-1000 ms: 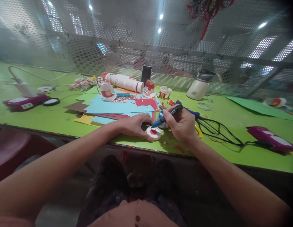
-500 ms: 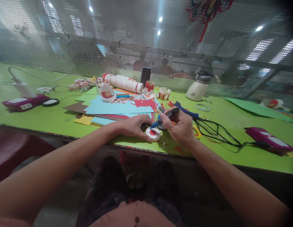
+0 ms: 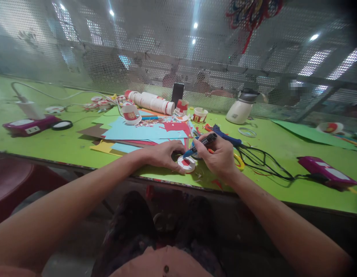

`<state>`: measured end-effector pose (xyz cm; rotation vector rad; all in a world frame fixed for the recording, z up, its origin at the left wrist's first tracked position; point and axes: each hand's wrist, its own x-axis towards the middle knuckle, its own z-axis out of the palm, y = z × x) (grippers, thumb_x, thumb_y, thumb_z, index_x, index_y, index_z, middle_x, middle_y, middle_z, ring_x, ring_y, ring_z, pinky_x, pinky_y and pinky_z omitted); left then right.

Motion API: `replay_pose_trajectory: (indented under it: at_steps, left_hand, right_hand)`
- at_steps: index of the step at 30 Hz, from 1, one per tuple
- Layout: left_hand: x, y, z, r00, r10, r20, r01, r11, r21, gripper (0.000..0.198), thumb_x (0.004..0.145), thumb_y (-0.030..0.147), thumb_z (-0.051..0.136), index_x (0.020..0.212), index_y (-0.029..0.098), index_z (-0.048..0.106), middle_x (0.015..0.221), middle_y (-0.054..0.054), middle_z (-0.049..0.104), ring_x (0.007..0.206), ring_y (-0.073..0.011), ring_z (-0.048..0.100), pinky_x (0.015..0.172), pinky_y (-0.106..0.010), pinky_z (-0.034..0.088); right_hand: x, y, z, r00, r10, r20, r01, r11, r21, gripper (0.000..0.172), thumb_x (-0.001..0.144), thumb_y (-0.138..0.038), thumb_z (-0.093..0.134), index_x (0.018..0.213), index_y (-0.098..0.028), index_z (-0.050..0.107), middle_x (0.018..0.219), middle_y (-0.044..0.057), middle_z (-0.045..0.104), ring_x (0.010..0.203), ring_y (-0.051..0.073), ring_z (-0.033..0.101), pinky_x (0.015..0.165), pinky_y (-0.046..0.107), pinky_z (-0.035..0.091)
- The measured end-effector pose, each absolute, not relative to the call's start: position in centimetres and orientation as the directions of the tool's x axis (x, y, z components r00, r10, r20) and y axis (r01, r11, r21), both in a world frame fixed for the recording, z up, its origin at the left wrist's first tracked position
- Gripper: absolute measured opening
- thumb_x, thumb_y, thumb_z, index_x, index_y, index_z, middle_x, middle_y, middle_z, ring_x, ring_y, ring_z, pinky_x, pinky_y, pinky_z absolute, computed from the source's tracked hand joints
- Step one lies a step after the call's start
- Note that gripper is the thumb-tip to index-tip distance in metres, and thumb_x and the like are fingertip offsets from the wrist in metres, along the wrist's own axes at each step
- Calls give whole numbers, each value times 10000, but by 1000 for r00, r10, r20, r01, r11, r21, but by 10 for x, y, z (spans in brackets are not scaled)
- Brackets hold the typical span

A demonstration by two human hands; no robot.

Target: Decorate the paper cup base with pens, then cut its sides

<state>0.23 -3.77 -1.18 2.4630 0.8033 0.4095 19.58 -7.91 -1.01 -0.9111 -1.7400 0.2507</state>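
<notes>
A small white disc (image 3: pixel 190 166) with a red shape at its centre lies near the front edge of the green table. My left hand (image 3: pixel 168 154) curves round its left side, thumb and fingers closed on the rim. In my right hand (image 3: pixel 217 156) is a marker pen (image 3: pixel 200 145) with a dark barrel and a blue front part, tilted down to the left. Its tip meets the upper part of the disc's face. Just right of my right hand, part of a yellow ring-shaped handle (image 3: pixel 240 161) shows.
Coloured paper sheets (image 3: pixel 132 132) lie left of centre, with paper cups (image 3: pixel 130 113) and a stack of cups (image 3: pixel 149 102) behind. A blue-handled tool (image 3: pixel 224 135) with black cable, a cream kettle (image 3: pixel 240 109) and a purple power strip (image 3: pixel 327 171) stand rightward. Another power strip (image 3: pixel 30 127) is left.
Both hands stay almost in place, the pen tip still on the disc. The view has shifted very slightly.
</notes>
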Motion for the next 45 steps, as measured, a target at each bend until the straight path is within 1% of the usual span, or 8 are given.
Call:
replay_pose_trajectory:
  at_steps: [6,13,20,30,34,37,41,45]
  left_hand:
    - [2,-39,-10,784,608,127,459,-706,540,537,673,526,743,1046,158,627,1071,-68,579,995,-230,544,833,-302,427]
    - [3,-39,-11,779,610,145,445,-701,557,511,656,512,757,1012,167,633,1037,-51,580,975,-222,545,832,-297,428]
    - [2,-39,-10,787,601,135,448,-709,545,531,675,521,744,1038,152,624,1075,-66,575,1006,-230,543,858,-300,425]
    - [0,-40,-5,808,577,121,414,-701,580,449,733,454,711,1062,153,653,1088,-65,581,1031,-239,549,885,-298,412]
    - [-1,-38,-7,793,597,119,431,-689,583,467,712,473,734,1053,160,671,1054,-56,600,1023,-238,561,871,-286,417]
    - [-1,-38,-8,776,620,117,447,-671,591,493,688,492,748,1059,176,670,1058,-49,610,1026,-236,566,865,-282,420]
    - [0,-38,-8,779,620,98,452,-662,598,533,689,512,741,1076,156,657,1087,-68,600,1034,-244,565,867,-297,425]
    - [-1,-37,-9,785,610,109,441,-674,592,515,694,501,742,1069,158,656,1086,-66,598,1032,-242,562,875,-304,420]
  right_hand:
    - [196,-78,-10,-105,673,732,456,687,-566,184,835,-322,632,729,-186,570,572,-44,517,472,86,453,471,221,413]
    - [195,-80,-8,-116,681,723,459,682,-570,188,837,-308,628,715,-177,570,570,-47,504,481,81,442,465,214,393]
    - [197,-81,-7,-135,697,704,461,673,-578,200,838,-322,628,714,-174,573,575,-37,524,484,85,456,466,213,398]
    - [197,-83,-6,-137,682,718,479,680,-555,179,835,-310,617,713,-187,571,567,-39,543,466,88,473,474,216,416]
    - [198,-84,-7,-84,683,726,468,670,-576,179,834,-325,626,731,-187,576,558,-41,532,463,93,476,471,224,414]
    - [198,-85,-8,-44,689,723,457,657,-599,207,831,-336,630,701,-193,558,532,-46,509,449,95,468,453,224,398]
    - [198,-85,-9,-51,686,726,481,654,-584,205,834,-339,628,707,-192,563,550,-45,512,471,95,469,478,226,408]
    - [198,-83,-10,-61,692,720,486,651,-584,203,838,-339,623,720,-185,565,556,-47,503,470,89,448,477,226,399]
